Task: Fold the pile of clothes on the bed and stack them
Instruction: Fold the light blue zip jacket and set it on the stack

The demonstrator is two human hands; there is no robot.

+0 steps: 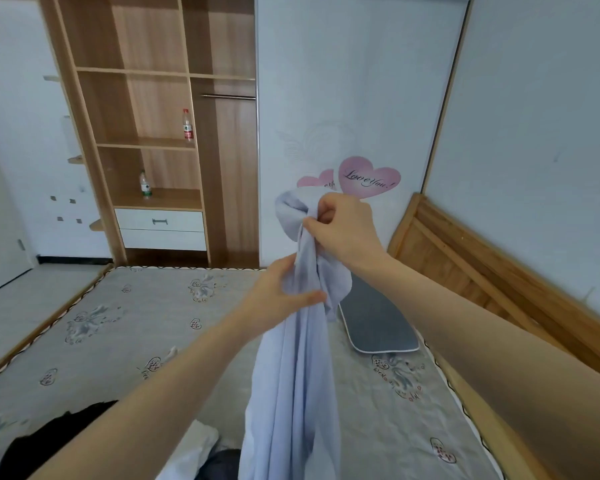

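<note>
A pale blue garment (291, 382) hangs in long folds above the bed (118, 327). My right hand (343, 230) grips its bunched top, held high in front of the wardrobe door. Lower down, my left hand (281, 299) pinches the cloth between thumb and fingers. At the near edge of the bed lies the rest of the pile: a black garment (39, 441), a white one (198, 445) and a dark grey one (222, 462), partly hidden behind my left arm and the hanging cloth.
A grey pillow (378, 320) lies at the head of the bed beside the wooden headboard (482, 271). Beyond the bed stands an open wooden wardrobe (153, 133) with two bottles on its shelves and white drawers (160, 230).
</note>
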